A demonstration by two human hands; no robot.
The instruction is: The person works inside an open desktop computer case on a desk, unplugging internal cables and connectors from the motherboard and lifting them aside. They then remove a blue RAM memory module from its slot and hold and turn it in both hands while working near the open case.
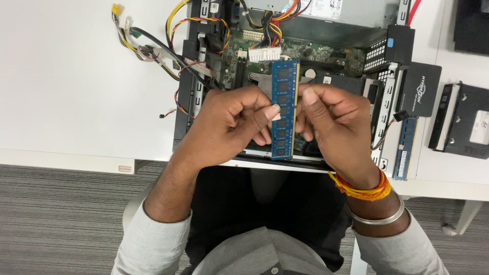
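The memory stick (284, 109) is a long, narrow blue board carrying a row of black chips down its face, with a gold contact strip along its right edge. It stands lengthwise away from the person, face up towards the camera, pinched at mid-length between both hands above the open computer case (326, 46).

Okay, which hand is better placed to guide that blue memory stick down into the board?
Probably the left hand: its fingers pinch the memory stick mid-length, nearest the slots.
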